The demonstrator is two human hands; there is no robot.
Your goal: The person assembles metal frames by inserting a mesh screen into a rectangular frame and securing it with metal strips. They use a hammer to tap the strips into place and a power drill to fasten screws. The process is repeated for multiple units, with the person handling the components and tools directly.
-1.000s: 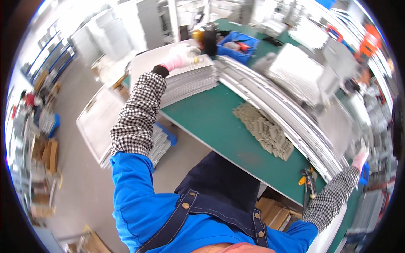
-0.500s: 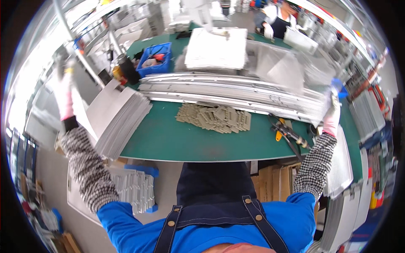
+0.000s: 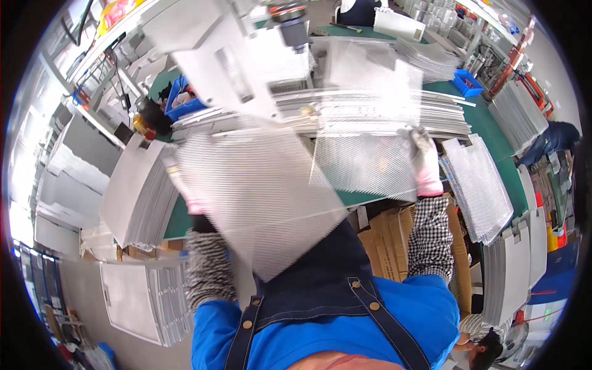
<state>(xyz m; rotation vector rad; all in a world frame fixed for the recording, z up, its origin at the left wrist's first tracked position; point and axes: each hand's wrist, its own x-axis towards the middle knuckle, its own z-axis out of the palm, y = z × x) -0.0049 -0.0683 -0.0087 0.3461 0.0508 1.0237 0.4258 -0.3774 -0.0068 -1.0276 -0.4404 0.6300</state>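
Note:
My left hand [image 3: 185, 188], in a white glove with a pink cuff, is closed at the left edge of a finely perforated light-grey sheet [image 3: 265, 200]. Motion blurs its fingers, and the sheet partly covers them. The sheet tilts in front of my apron, above the bench's near edge. My right hand [image 3: 425, 161], gloved the same way, grips the right edge of a see-through metal mesh sheet [image 3: 370, 163]. This mesh lies partly behind the perforated sheet and over the long metal strips [image 3: 441, 114]. Together the sheets hide the middle of the bench.
A large slotted white metal piece [image 3: 216, 61] and a dark cylindrical part [image 3: 290, 24] loom at the top. White panels [image 3: 139, 191] are stacked left, mesh sheets [image 3: 478, 188] right. A blue bin [image 3: 185, 102] stands behind. Cardboard [image 3: 391, 237] lies below; another person [image 3: 552, 145] is far right.
Both hands have come inward from the bench's sides, bringing sheets over the middle. The pile of small grey parts and the tools are now hidden. The white metal piece looms larger above.

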